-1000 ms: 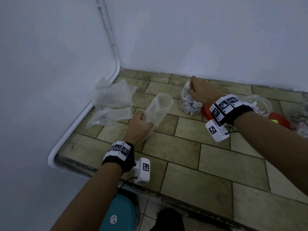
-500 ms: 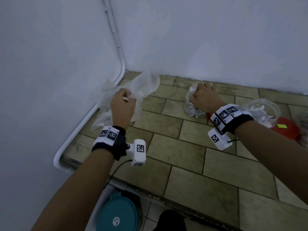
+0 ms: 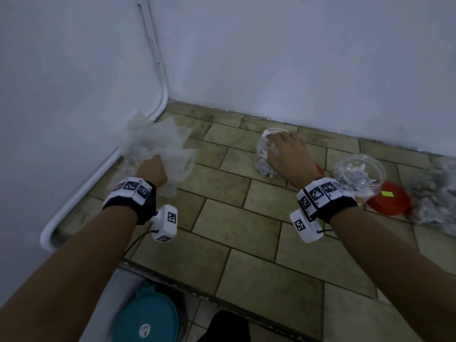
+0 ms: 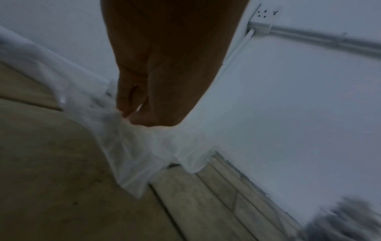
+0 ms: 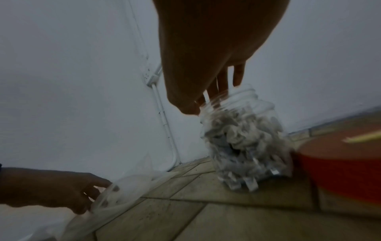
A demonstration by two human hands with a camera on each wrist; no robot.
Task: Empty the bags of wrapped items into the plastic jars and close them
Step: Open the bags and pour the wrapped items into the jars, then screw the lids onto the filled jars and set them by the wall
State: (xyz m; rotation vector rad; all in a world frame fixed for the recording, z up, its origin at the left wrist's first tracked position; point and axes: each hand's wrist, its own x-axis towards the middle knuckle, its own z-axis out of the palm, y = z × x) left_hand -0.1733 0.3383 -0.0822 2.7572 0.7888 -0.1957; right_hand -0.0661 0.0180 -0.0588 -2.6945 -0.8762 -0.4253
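My left hand (image 3: 151,161) pinches an empty clear plastic bag (image 3: 176,159) down on a pile of crumpled empty bags (image 3: 138,134) in the left corner; in the left wrist view the curled fingers (image 4: 123,104) nip the bag (image 4: 128,156). My right hand (image 3: 280,150) grips the open mouth of a clear plastic jar (image 3: 262,164) full of wrapped items; thumb and fingers (image 5: 218,88) sit at the jar's (image 5: 245,143) rim. A second open jar (image 3: 357,171) holding wrapped items stands to the right.
Two red lids (image 3: 388,201) lie by the jars, one partly under my right wrist. A full bag of wrapped items (image 3: 435,193) lies at the far right. White walls and a pipe (image 3: 98,176) bound the tiled ledge (image 3: 237,233). A teal lid (image 3: 145,319) sits below.
My left hand lifted the empty bag, carried it left and lowered it onto the pile in the corner. My right hand stayed on the jar.
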